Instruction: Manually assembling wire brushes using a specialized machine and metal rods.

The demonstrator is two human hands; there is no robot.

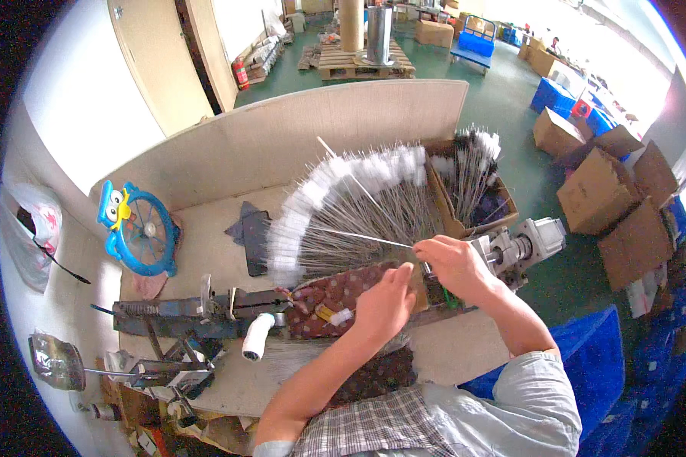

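My right hand (453, 263) is closed, fingertips together, beside the metal chuck of a small motorised machine (514, 247). A thin pale wire rod (362, 237) runs leftward from its fingertips. My left hand (386, 305) is also closed, just left of the right one, over a dark dotted cloth (324, 293); what its fingers hold, if anything, is hidden. Beyond both hands lies a wide fan of wire-stemmed brushes (351, 202) with white bristle ends. More such brushes (472, 179) stand in a cardboard box (446, 199) at the right.
A blue cartoon-faced fan (141, 228) and a dark phone-like slab (256, 242) are at the left. A metal rail fixture with a white handle (258, 337) lies nearer me. A low board (297, 126) edges the table's far side. Cardboard boxes (598, 190) and a blue bin (579, 365) are at right.
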